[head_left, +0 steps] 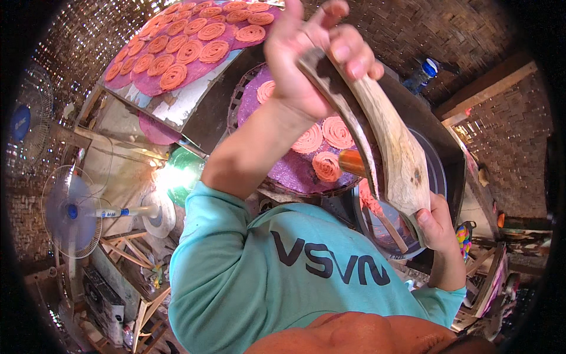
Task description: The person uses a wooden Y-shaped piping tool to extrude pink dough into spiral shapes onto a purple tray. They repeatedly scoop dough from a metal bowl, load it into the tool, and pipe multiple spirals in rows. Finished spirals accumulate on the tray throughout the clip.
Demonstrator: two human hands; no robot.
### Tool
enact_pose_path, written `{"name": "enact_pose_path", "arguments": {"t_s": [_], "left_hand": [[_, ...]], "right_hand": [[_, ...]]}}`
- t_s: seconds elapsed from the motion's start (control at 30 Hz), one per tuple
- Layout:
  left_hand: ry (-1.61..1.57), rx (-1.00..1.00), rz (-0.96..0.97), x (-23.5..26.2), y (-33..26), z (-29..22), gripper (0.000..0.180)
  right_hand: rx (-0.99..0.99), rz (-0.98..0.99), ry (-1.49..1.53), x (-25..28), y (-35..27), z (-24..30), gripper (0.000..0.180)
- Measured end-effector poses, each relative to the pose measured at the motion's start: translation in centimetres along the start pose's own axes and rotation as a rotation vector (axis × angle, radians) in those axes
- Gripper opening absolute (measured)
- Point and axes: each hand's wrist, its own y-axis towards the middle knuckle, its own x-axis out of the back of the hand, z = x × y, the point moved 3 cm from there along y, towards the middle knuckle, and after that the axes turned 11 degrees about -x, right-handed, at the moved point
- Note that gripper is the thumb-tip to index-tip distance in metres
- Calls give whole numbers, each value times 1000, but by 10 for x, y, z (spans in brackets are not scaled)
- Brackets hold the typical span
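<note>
A wooden hand press (401,150) with two long arms slants across the view in front of my chest. My left hand (312,65) is at its upper end, with the palm against the darker arm and fingers curled over the pale one. At the lower end, my right hand (435,223) grips the wood. A copper-coloured cylinder (352,162) sticks out from the press's left side. Beside it, coral spirals of dough (327,166) lie on a round purple sheet (289,168). Beneath the press, a basin (439,177) holds coral dough (369,200) and a wooden stick (393,231).
At the upper left, a raised panel (177,109) bears purple sheets with many more coral spirals. Fans (72,211) stand on the left, near a bright lamp (180,176). A bottle with a blue cap (421,76) stands at the upper right by the woven wall (466,29).
</note>
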Motion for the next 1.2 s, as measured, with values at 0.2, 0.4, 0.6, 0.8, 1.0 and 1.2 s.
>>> {"name": "enact_pose_path", "arguments": {"t_s": [0.2,0.4,0.6,0.8,1.0,1.2], "left_hand": [[-22,64,165,-57,21,-13,64],[-112,105,89,-20,-5,17,59],[-66,126,-70,6,-13,49,54],[-67,159,-99,26,-9,60,54],[-18,182,3,46,-3,57,60],[381,537,-381,105,-41,60,69]], "right_hand": [[92,52,90,-9,-4,14,67],[-14,48,93,-5,-25,-21,69],[-47,-67,61,0,-35,-40,68],[-26,-196,-31,-7,-23,-50,59],[-6,-248,-75,-14,0,-55,49],[-80,-202,130,-17,16,-70,45]]}}
